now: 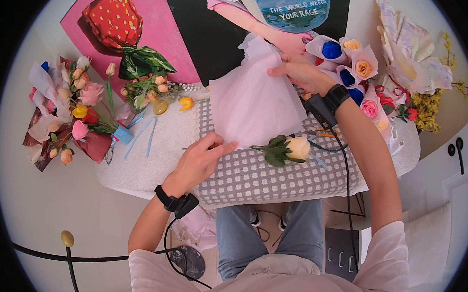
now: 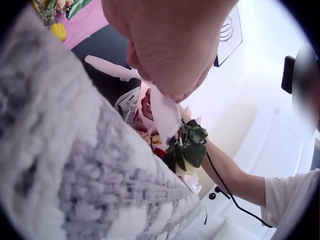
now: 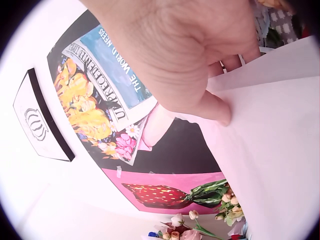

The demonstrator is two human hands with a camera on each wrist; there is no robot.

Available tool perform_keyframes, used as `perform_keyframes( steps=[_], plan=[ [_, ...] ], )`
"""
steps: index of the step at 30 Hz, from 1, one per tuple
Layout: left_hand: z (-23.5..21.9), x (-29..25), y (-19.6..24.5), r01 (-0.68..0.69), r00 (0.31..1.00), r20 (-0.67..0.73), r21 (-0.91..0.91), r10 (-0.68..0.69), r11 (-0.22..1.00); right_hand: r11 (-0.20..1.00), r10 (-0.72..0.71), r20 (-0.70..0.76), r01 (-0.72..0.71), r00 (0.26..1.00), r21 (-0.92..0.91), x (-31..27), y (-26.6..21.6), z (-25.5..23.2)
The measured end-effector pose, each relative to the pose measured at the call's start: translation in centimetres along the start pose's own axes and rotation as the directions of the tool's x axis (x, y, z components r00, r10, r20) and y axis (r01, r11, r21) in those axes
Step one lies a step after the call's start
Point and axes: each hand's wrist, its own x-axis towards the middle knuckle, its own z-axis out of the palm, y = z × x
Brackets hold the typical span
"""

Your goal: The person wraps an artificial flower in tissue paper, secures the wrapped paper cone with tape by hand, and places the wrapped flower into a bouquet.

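Observation:
A pale pink sheet of wrapping paper stands spread between both hands over the checked cloth. My left hand pinches its near left corner, seen from below in the left wrist view. At the far right edge, my right hand grips the paper, its thumb on the near face and the other fingers partly hidden behind. A cream rose with green leaves lies on the cloth just below the sheet, its bloom pointing right.
Wrapped blue, peach and pink flowers crowd the table's right side. Loose flowers and bouquets stand at left, near blue ribbons. The grey checked cloth covers the table front. Painted pictures lean behind. Cables hang from both wrists.

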Motion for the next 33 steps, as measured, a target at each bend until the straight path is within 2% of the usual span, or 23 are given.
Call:
perform_keyframes(
  steps=[7, 9, 13, 15, 16, 18, 21, 25, 28, 31, 33],
  plan=[
    [-0.2, 0.4, 0.8, 0.004, 0.999, 0.044, -0.022, -0.003, 1.0, 0.998, 0.021, -0.013, -0.022, 1.0, -0.051, -0.9, -0.8, 0.1],
    [-0.2, 0.6, 1.1, 0.023, 0.999, 0.05, -0.063, -0.019, 0.998, 0.994, 0.062, 0.048, -0.057, 0.997, -0.093, -1.0, -0.9, -0.1],
    [0.3, 0.4, 0.4, -0.005, 1.0, 0.019, -0.106, 0.007, 0.994, 0.995, 0.058, 0.035, -0.055, 0.998, -0.088, -1.1, -0.8, 0.0],
    [0.7, 0.3, -0.1, -0.028, 0.991, -0.134, -0.107, 0.013, 0.994, 0.99, 0.052, -0.008, -0.052, 0.999, -0.127, -0.7, -0.4, -0.2],
    [0.6, 0.3, -0.2, -0.028, 0.991, -0.134, -0.108, 0.014, 0.994, 0.99, 0.052, -0.008, -0.052, 0.999, -0.127, -0.7, -0.1, -0.4],
    [0.5, 0.2, -0.4, 0.028, 0.973, -0.222, -0.125, -0.056, 0.992, 0.999, 0.02, 0.035, -0.018, 0.999, -0.041, -0.8, 0.2, -0.7],
    [0.2, 0.5, -0.3, 0.066, 0.963, -0.249, -0.137, -0.099, 0.988, 0.999, 0.034, 0.03, -0.033, 0.999, -0.032, -0.9, 0.6, -1.0],
    [0.4, 0.2, -1.0, 0.039, 0.973, -0.22, -0.15, -0.072, 0.988, 0.998, 0.048, 0.052, -0.05, 0.997, 0.037, -1.7, 0.1, -1.0],
    [0.6, 0.0, -1.0, 0.038, 0.981, -0.183, -0.167, -0.069, 0.985, 0.988, 0.12, 0.046, -0.124, 0.992, 0.096, -2.2, -0.2, -0.9],
    [0.7, 0.0, -1.1, 0.083, 0.985, -0.131, -0.188, -0.108, 0.979, 0.989, 0.145, 0.062, -0.146, 0.987, -0.002, -2.1, 0.8, -1.3],
    [0.7, -0.1, -1.4, 0.125, 0.988, -0.067, -0.182, -0.139, 0.975, 0.961, 0.185, -0.047, -0.191, 0.982, -0.199, -2.5, 1.3, -0.9]
  ],
)
